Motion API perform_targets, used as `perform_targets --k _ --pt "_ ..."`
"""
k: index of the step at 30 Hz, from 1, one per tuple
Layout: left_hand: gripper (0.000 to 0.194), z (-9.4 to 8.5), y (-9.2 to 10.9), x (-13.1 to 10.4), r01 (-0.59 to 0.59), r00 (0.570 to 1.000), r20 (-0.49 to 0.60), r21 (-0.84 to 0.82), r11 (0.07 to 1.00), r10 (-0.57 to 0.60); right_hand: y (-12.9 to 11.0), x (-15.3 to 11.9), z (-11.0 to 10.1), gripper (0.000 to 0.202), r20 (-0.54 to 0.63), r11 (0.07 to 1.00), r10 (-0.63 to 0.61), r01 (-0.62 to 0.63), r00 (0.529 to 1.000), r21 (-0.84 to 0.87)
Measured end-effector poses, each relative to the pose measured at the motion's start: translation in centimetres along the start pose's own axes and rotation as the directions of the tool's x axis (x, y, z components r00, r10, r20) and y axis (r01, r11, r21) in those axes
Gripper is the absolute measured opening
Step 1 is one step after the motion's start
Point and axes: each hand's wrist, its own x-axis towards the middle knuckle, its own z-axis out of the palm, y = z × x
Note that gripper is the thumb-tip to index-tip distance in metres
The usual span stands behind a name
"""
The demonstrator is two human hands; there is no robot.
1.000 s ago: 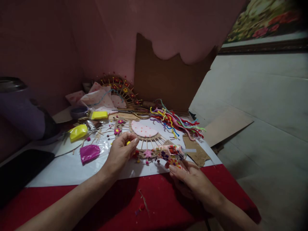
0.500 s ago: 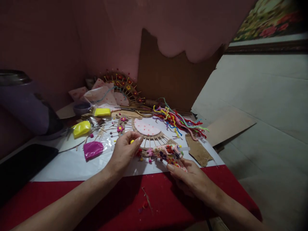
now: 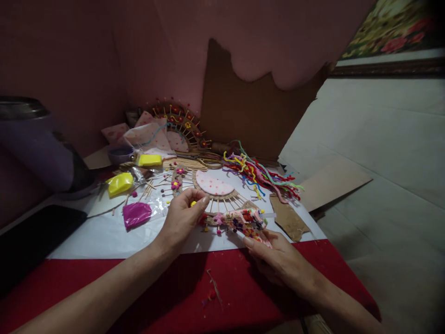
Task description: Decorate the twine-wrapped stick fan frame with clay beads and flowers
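My right hand (image 3: 274,253) is wrapped around the handle of a flower-patterned glue gun (image 3: 243,218), with a pale glue stick poking from its right end. The gun's left end is close over a twine-wrapped half-ring craft (image 3: 213,220) trimmed with small flowers and ball-tipped sticks. My left hand (image 3: 186,215) is closed in a pinch above the craft's left part, thumb against fingers. A small yellow ball (image 3: 193,203) shows by its fingertips; whether they grip it is unclear. Behind the hands lies a pink dotted half-circle (image 3: 214,183) with sticks fanning out.
Colourful yarn strands (image 3: 257,171) and a cardboard scrap (image 3: 288,218) lie at right. To the left are yellow clay (image 3: 120,184), a magenta clay packet (image 3: 136,215) and a dark flat object (image 3: 41,232). Behind stand a finished fan-shaped craft (image 3: 187,124) and cardboard (image 3: 257,111).
The view has shifted slightly, so everything sits a little further right. Both hands keep nearly the same pose, with the glue gun still over the craft.
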Motion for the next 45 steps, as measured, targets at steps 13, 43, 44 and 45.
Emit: perform_targets --k 13,43,44,45 --pt "0.023 0.0 -0.1 0.1 -0.003 1.0 0.016 -0.002 1.0 0.003 -0.1 -0.6 0.2 0.046 -0.041 0.99 0.051 -0.045 0.998 0.135" --pt "0.018 0.2 0.1 0.2 0.008 0.999 0.03 0.109 0.994 -0.011 0.3 -0.6 0.2 0.039 0.015 0.973 0.061 -0.063 0.998 0.22" --pt "0.018 0.2 0.1 0.2 0.008 0.999 0.03 0.111 0.994 -0.012 0.3 -0.6 0.2 0.04 0.007 0.975 0.066 -0.066 0.998 0.214" --pt "0.018 0.2 0.1 0.2 0.009 0.999 0.029 0.114 0.993 -0.013 0.3 -0.6 0.2 0.04 0.003 0.976 0.068 -0.068 0.998 0.208"
